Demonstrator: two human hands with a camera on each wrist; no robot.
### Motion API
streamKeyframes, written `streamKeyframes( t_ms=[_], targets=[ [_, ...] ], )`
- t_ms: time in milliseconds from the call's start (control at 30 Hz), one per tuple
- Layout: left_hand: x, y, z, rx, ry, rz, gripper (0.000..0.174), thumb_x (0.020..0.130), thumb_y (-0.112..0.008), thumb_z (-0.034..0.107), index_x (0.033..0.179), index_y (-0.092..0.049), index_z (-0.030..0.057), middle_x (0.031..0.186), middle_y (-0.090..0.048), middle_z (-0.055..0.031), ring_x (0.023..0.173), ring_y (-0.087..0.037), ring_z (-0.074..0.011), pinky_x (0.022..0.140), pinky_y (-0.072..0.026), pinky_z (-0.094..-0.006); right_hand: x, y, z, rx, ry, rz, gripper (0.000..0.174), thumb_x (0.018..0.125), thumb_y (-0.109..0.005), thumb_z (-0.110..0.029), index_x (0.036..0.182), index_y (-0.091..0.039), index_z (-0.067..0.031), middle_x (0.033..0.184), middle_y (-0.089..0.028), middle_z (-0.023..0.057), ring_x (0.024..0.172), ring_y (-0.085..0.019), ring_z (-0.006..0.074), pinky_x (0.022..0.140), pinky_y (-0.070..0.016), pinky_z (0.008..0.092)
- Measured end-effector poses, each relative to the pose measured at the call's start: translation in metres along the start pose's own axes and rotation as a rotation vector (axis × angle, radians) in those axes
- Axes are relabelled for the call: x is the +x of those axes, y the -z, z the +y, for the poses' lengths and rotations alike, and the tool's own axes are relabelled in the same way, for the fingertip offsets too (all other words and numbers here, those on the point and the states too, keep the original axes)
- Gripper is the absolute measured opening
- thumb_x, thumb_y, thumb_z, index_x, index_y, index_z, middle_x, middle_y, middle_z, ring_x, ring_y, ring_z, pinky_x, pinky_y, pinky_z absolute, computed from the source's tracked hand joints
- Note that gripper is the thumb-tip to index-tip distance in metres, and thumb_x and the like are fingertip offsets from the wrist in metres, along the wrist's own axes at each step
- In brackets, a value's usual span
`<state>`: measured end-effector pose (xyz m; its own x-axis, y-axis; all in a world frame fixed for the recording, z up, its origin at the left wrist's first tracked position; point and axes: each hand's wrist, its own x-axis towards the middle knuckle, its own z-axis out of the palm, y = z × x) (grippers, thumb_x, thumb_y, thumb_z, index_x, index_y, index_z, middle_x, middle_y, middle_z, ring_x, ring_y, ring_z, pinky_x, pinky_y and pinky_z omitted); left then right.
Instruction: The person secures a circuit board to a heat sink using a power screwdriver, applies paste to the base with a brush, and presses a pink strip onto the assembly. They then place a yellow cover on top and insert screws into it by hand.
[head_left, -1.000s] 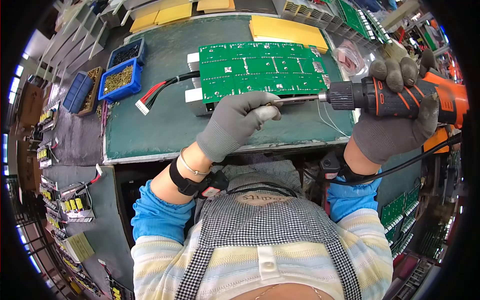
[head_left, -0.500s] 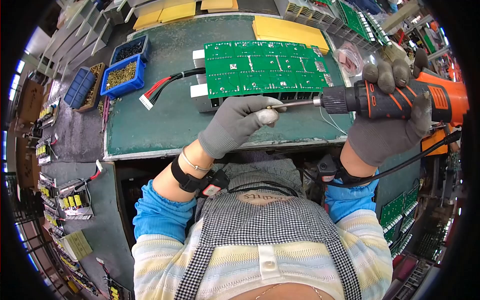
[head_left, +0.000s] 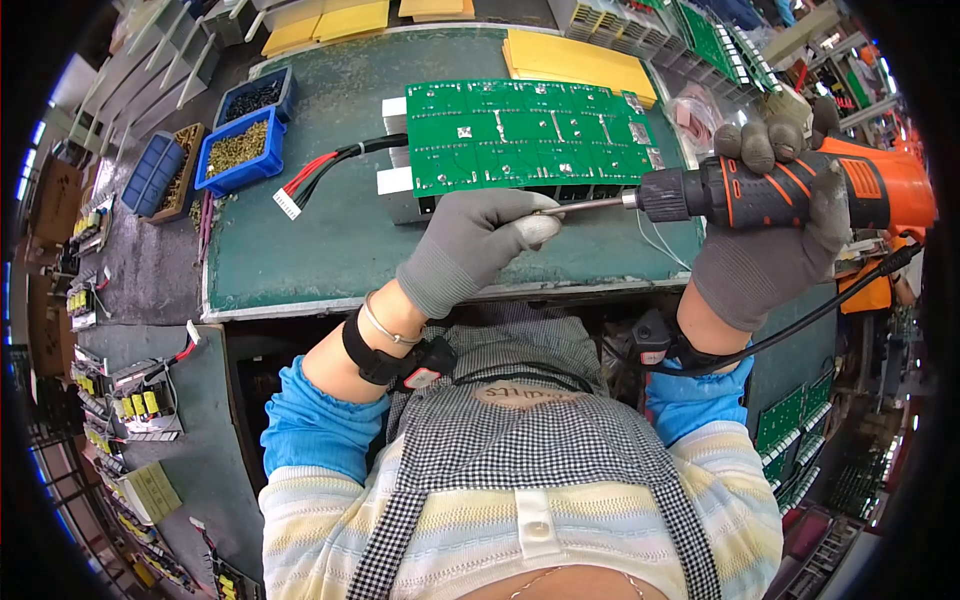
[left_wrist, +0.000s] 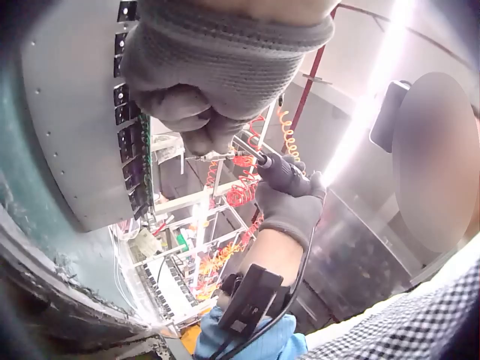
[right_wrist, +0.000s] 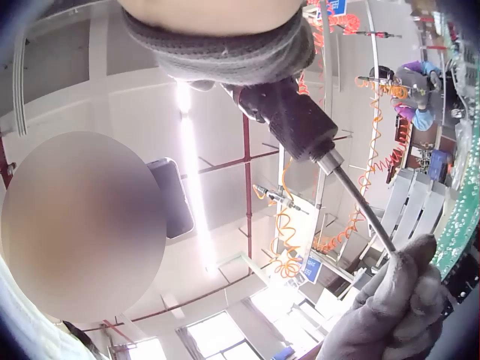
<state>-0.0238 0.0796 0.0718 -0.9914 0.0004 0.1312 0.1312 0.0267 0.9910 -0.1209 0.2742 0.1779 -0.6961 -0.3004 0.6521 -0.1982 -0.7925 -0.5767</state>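
Observation:
In the head view the left gloved hand (head_left: pixel 470 245) pinches the tip of a long metal bit (head_left: pixel 592 206) between thumb and fingertips, with a small brass-coloured piece at the tip. The gloved right hand (head_left: pixel 765 250) grips an orange and black power driver (head_left: pixel 765 192) lying level, its chuck pointing left. Just behind the bit is a green circuit board (head_left: pixel 525 135) on a grey metal base, with a red and black cable (head_left: pixel 330 170) at its left. In the right wrist view the left fingers (right_wrist: pixel 397 296) close round the end of the bit (right_wrist: pixel 364 204).
Blue bins of brass (head_left: pixel 240 155) and dark (head_left: pixel 252 103) small parts stand at the back left, beside a brown tray (head_left: pixel 180 180). Yellow sheets (head_left: pixel 580 68) lie behind the board. A black cord (head_left: pixel 800 330) hangs from the driver past the right forearm. More boards (head_left: pixel 795 425) are at the right.
The driver and right hand have shifted a little to the left. The left hand keeps its pinch at the bit's tip, slightly lower than a second ago.

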Motion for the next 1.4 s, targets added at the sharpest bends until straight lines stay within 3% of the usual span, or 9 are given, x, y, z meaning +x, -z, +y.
streamKeyframes(
  t_ms=[167,367,467,600,733,800,867,1100,1400],
  targets=[
    [-0.001,-0.002,0.0,0.193,-0.059,0.092,0.023,0.086,-0.066,0.011,0.106,-0.068,-0.0008,0.076,-0.062,-0.0021,0.071,-0.055,-0.0073,0.067,-0.0458,-0.023,0.003,0.0,0.009,-0.023,0.016,0.001,0.055,0.092,-0.055,-0.024,0.138,-0.031,-0.0042,0.092,-0.057,0.0139,0.081,-0.06,0.0242,0.08,-0.0512,0.0505],
    [-0.015,0.01,0.008,0.16,0.127,0.207,0.034,0.086,-0.064,0.012,0.118,-0.061,-0.0019,0.077,-0.06,-0.0006,0.071,-0.054,-0.0075,0.066,-0.0454,-0.0237,0.013,-0.013,0.027,0.025,-0.002,0.025,0.054,0.09,-0.057,-0.021,0.136,-0.034,-0.0051,0.091,-0.058,0.013,0.078,-0.06,0.0236,0.081,-0.0502,0.0482],
    [-0.038,0.033,0.015,0.089,0.187,0.194,0.039,0.089,-0.061,0.014,0.124,-0.056,-0.0014,0.081,-0.058,0.0003,0.072,-0.053,-0.007,0.066,-0.0451,-0.0232,0.025,-0.009,0.036,-0.077,-0.018,0.069,0.042,0.089,-0.058,-0.021,0.124,-0.045,-0.0021,0.09,-0.058,0.012,0.079,-0.06,0.0234,0.082,-0.0496,0.0467],
    [-0.059,0.073,0.007,0.111,0.201,0.449,0.034,0.09,-0.059,0.015,0.121,-0.058,0.0007,0.084,-0.06,-0.001,0.071,-0.054,-0.0082,0.064,-0.0456,-0.023,0.033,-0.017,0.06,-0.161,0.021,0.016,0.024,0.088,-0.06,-0.02,0.095,-0.06,0.0024,0.088,-0.059,0.011,0.081,-0.061,0.0234,0.083,-0.0493,0.0452],
    [-0.068,0.101,-0.001,-0.228,0.222,0.58,0.034,0.09,-0.057,0.015,0.12,-0.056,-0.0019,0.08,-0.052,0.0025,0.069,-0.049,-0.0079,0.06,-0.0415,-0.0212,0.035,-0.037,0.083,-0.145,-0.017,-0.027,0.025,0.088,-0.06,-0.021,0.097,-0.058,0.0026,0.089,-0.058,0.0111,0.08,-0.06,0.0231,0.083,-0.0496,0.0427],
    [-0.072,0.11,-0.011,-0.544,0.196,0.518,0.038,0.093,-0.052,0.011,0.127,-0.046,-0.0057,0.092,-0.048,-0.0014,0.071,-0.042,-0.0046,0.053,-0.0313,-0.0159,0.039,-0.032,0.091,-0.088,-0.074,-0.034,0.035,0.089,-0.055,-0.022,0.117,-0.047,-0.0022,0.093,-0.056,0.013,0.082,-0.06,0.0251,0.084,-0.0481,0.0478],
    [-0.068,0.108,-0.015,-0.716,0.197,0.578,0.037,0.093,-0.049,0.007,0.127,-0.045,-0.0061,0.096,-0.051,-0.0046,0.075,-0.048,-0.0069,0.055,-0.0369,-0.0147,0.04,-0.034,0.097,-0.096,-0.095,-0.061,0.039,0.09,-0.053,-0.023,0.123,-0.044,-0.004,0.094,-0.055,0.0135,0.083,-0.059,0.0256,0.085,-0.0473,0.0495],
    [-0.067,0.116,-0.024,-0.985,0.188,0.602,0.033,0.093,-0.044,0.002,0.123,-0.044,-0.0103,0.103,-0.055,-0.014,0.094,-0.062,-0.0197,0.073,-0.055,-0.0236,0.044,-0.05,0.107,-0.315,-0.163,-0.267,0.026,0.09,-0.053,-0.024,0.104,-0.053,-0.0021,0.091,-0.055,0.0104,0.082,-0.058,0.0216,0.084,-0.0463,0.0442],
    [-0.06,0.118,-0.02,-0.675,0.258,0.471,0.03,0.099,-0.049,0.022,0.114,-0.052,-0.0034,0.077,-0.054,-0.0026,0.051,-0.041,-0.0047,0.046,-0.0348,-0.0168,0.065,-0.079,0.133,-0.288,-0.265,-0.354,0.025,0.086,-0.057,-0.025,0.101,-0.054,-0.005,0.089,-0.054,0.0069,0.073,-0.056,0.0185,0.072,-0.047,0.041]
  ],
)
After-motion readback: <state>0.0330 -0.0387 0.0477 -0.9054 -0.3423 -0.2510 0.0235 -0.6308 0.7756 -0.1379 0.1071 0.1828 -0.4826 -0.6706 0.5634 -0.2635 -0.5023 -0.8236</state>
